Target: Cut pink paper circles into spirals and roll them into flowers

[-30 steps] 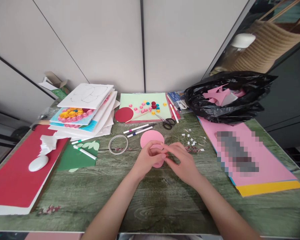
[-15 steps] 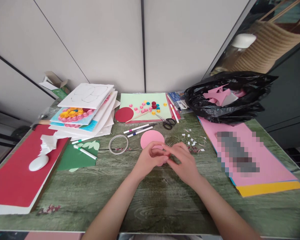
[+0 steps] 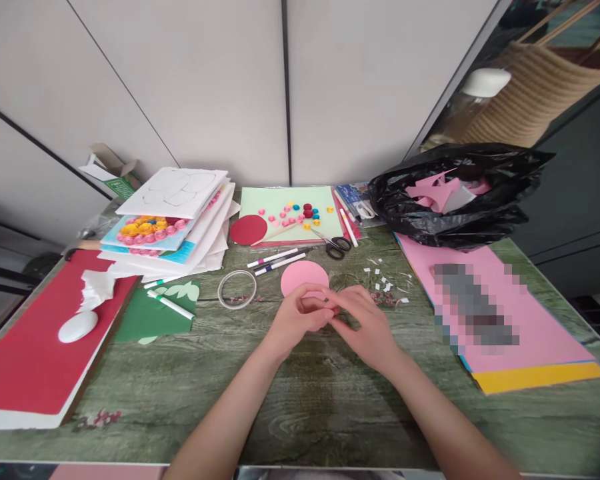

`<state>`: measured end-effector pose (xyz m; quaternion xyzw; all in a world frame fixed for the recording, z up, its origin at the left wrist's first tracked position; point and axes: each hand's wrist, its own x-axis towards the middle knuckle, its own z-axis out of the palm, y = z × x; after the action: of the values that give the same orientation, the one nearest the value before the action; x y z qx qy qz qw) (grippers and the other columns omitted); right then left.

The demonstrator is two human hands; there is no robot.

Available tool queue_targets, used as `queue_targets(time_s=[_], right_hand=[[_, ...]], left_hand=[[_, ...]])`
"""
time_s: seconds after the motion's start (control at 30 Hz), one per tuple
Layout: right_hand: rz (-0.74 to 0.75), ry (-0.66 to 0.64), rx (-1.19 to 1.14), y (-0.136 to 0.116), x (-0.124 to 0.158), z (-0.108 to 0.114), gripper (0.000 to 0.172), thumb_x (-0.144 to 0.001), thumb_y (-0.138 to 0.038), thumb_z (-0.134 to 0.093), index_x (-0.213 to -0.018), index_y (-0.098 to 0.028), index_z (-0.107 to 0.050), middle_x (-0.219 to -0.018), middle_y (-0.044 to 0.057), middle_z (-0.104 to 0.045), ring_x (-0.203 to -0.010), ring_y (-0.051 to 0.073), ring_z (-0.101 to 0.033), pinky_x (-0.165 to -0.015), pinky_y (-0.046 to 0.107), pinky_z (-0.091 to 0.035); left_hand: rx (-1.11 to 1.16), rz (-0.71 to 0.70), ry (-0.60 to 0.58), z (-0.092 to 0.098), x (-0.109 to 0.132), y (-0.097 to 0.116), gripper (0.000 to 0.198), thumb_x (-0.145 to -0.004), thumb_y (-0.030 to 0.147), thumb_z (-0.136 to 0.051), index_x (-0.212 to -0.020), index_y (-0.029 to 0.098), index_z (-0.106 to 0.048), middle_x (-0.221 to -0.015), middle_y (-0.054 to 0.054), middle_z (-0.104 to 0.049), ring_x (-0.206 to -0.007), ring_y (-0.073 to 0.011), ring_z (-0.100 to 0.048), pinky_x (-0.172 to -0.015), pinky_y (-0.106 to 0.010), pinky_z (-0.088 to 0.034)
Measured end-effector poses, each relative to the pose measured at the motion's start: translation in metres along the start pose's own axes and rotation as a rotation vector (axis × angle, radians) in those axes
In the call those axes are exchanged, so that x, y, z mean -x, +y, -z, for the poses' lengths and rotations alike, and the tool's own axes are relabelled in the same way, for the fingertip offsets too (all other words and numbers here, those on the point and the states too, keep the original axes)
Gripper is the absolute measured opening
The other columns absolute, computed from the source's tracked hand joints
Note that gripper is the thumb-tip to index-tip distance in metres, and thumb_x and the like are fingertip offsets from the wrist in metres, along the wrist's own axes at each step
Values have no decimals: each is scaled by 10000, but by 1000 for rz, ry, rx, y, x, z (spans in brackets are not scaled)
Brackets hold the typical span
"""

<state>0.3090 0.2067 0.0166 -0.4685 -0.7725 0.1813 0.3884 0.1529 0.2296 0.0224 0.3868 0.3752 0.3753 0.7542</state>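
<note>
Over the middle of the table, my left hand (image 3: 291,327) is closed, with its thumb and fingers pinched on a small piece of pink paper (image 3: 319,323). Fingers mostly cover that piece, so its full shape is hidden. My right hand (image 3: 367,330) meets it from the other side, thumb and fingertips closed at the paper's edge. Just beyond both hands lies a round pink paper disc (image 3: 305,273), partly covered by my left fingers. Black-handled scissors (image 3: 336,248) and several markers (image 3: 280,259) rest behind the disc.
A tape roll (image 3: 221,289) and green paper (image 3: 170,327) lie left, near stacked boards (image 3: 180,193). Rolled paper flowers (image 3: 308,211) sit on a pale green sheet at the back. Right stand a black bag (image 3: 395,213) of scraps and pink sheets (image 3: 530,300).
Both hands stay in nearly the same place. My fingers shift slightly around the pink paper, and less of it shows below them.
</note>
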Motion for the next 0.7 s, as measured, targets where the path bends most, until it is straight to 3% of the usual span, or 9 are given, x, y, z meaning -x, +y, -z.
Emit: queue_targets(time_s=[0.27, 0.47, 0.7], right_hand=[[-61, -98, -5, 1, 0, -2, 463, -816, -89, -502, -1225, -308, -506, -1033, 45, -602, -986, 191, -530, -830, 380, -469], [-105, 4, 15, 4, 2, -3, 454, -809, -149, -557, -1228, -317, -511, -920, 35, -634, -906, 198, -539, -784, 374, -473], [-54, 31, -27, 1, -1, -2, 449, -815, -144, -565, -1219, -329, -506, -772, -6, -641, -833, 198, -503, -771, 368, -441]], left_hand=[[-20, -3, 16, 1, 0, -2, 542, -659, 294, -718, -1130, 201, -466, -771, -34, -667, -625, -113, -582, -565, -216, -406], [-55, -16, 12, -2, 1, 0, 532, -665, 301, -710, -1128, 193, -470, -826, -58, -680, -612, -110, -569, -553, -217, -397], [-45, -37, 36, 1, 1, 1, 416, -722, 347, -650, -1085, 179, -535, -787, -46, -667, -713, -152, -607, -646, -248, -426]])
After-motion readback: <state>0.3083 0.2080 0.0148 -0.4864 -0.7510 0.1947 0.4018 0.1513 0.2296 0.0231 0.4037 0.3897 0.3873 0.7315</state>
